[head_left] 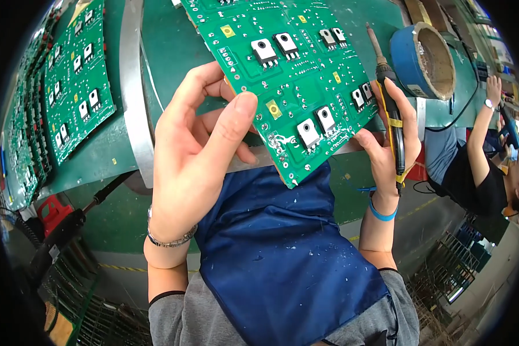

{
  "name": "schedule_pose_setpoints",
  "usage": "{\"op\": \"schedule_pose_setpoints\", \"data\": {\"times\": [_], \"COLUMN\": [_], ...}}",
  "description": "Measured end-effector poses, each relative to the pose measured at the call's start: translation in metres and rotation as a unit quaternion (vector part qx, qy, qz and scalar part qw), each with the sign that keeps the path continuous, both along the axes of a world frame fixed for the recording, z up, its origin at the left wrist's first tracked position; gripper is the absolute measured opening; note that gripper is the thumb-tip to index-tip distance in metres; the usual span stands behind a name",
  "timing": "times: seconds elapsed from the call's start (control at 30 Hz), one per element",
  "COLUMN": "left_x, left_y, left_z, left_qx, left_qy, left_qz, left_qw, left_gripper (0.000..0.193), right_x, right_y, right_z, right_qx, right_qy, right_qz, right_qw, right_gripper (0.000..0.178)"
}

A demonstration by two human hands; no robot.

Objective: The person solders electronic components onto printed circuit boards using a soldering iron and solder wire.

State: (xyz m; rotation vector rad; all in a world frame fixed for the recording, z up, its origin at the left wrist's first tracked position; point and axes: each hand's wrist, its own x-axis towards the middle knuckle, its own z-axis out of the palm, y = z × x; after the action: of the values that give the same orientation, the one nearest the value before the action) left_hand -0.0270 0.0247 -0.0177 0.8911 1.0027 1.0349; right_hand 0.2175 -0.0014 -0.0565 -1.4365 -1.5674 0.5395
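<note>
A large green circuit board (300,81) with pairs of black-and-white power transistors and small yellow parts is held up, tilted, above the table's front edge. My left hand (193,144) grips its left edge, thumb on the face and fingers behind. In my right hand (395,124) lies a soldering iron (393,109) with a black and yellow handle, its tip pointing away from me and off the board. The right thumb also touches the board's right edge near the lower corner. Both hands hide parts of the board's edges.
Several similar boards (78,86) stand in a row on the green table (167,34) at left. A blue-sided round holder (406,60) sits at the right, beside the iron. A metal rail (137,104) crosses the table. Another person (473,155) works at far right.
</note>
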Motion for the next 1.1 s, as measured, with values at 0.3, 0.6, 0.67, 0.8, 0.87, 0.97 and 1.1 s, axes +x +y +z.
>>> {"op": "schedule_pose_setpoints", "data": {"times": [0.3,0.6,0.67,0.8,0.87,0.97,1.1], "left_x": [0.018,0.019,0.020,0.020,0.018,0.014,0.014], "left_y": [-0.002,0.000,0.000,-0.002,-0.003,-0.004,-0.005], "left_z": [0.009,0.010,0.010,0.007,0.005,0.003,0.001], "left_qx": [0.038,0.047,0.053,0.050,0.058,0.034,0.019], "left_qy": [0.016,0.010,0.012,0.011,0.011,0.005,-0.017], "left_qz": [0.047,0.046,0.049,0.047,0.043,0.044,0.064], "left_qw": [0.998,0.998,0.997,0.998,0.997,0.998,0.998], "left_gripper": [0.038,0.037,0.037,0.036,0.036,0.035,0.032], "right_x": [0.004,0.004,0.005,0.004,0.003,0.001,0.001], "right_y": [0.000,0.000,0.000,0.002,0.002,0.000,0.003], "right_z": [0.001,-0.001,-0.001,-0.003,-0.002,0.000,0.002], "right_qx": [-0.016,-0.011,-0.012,0.006,0.013,-0.005,0.045], "right_qy": [0.044,0.044,0.035,0.050,0.057,0.091,0.102], "right_qz": [-0.015,-0.018,-0.016,-0.011,-0.013,-0.038,-0.020], "right_qw": [0.999,0.999,0.999,0.999,0.998,0.995,0.994], "right_gripper": [0.070,0.071,0.071,0.070,0.070,0.072,0.074]}}
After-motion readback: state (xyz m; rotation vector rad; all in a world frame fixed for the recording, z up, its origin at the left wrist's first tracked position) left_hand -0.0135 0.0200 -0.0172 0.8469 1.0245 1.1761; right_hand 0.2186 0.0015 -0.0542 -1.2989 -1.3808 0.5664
